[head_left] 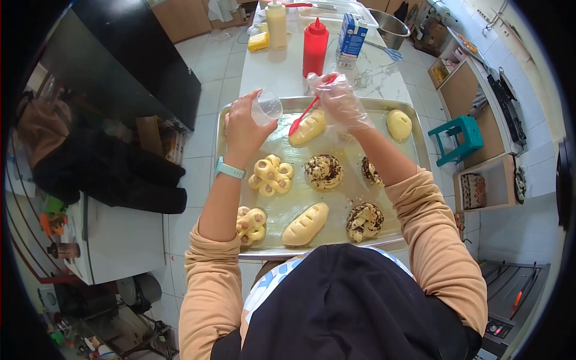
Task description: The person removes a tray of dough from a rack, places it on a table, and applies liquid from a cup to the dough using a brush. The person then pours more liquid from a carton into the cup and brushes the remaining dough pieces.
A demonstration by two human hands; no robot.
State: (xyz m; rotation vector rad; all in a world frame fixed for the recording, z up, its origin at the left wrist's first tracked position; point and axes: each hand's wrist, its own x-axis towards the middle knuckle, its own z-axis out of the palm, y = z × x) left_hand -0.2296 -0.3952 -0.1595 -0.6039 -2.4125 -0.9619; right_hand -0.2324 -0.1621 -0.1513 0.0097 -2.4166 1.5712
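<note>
My left hand, bare and with a pale green band at the wrist, is closed around a small clear plastic cup above the tray's far left part. In a clear plastic glove, my right hand grips the handle of a red pastry brush. The brush head rests at the left end of a slashed oval dough loaf. Nearer me on the metal baking tray lie a flower-shaped dough with sausage pieces, a chocolate-sprinkled swirl and another slashed loaf.
Beyond the tray, a red squeeze bottle, a cream-coloured bottle and a blue carton stand on the marble-patterned table. A round dough piece sits at the tray's far right. A green stool stands to the right.
</note>
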